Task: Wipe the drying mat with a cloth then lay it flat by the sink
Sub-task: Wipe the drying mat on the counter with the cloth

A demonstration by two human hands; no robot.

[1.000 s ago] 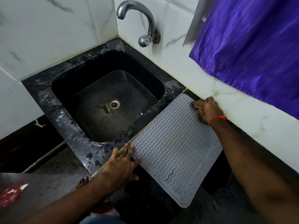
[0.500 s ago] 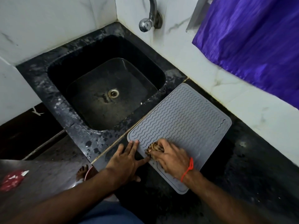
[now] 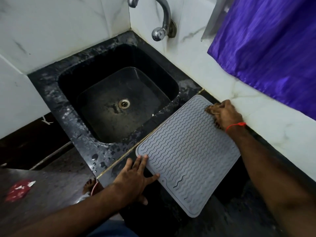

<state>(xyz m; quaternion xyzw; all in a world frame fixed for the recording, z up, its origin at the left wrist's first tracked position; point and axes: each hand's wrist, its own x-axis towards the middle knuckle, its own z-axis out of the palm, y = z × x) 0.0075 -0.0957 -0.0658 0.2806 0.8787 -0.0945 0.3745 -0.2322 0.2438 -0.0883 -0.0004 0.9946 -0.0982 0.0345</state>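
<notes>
The mat (image 3: 186, 154) looks light, floppy, grippy (likely silicone). Left hand (image 3: 135, 178) presses its 8 o'clock edge, fingers flat; right hand (image 3: 225, 115) clutches the cloth (image 3: 210, 110) at 1 o'clock. Lift by corners.

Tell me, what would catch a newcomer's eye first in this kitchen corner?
Probably the grey wavy-ribbed drying mat, lying on the dark counter just right of the black sink. The right hand presses a brownish cloth onto the mat's far corner by the wall, while the left hand lies flat on its near edge. A bright purple curtain hangs at upper right.
</notes>
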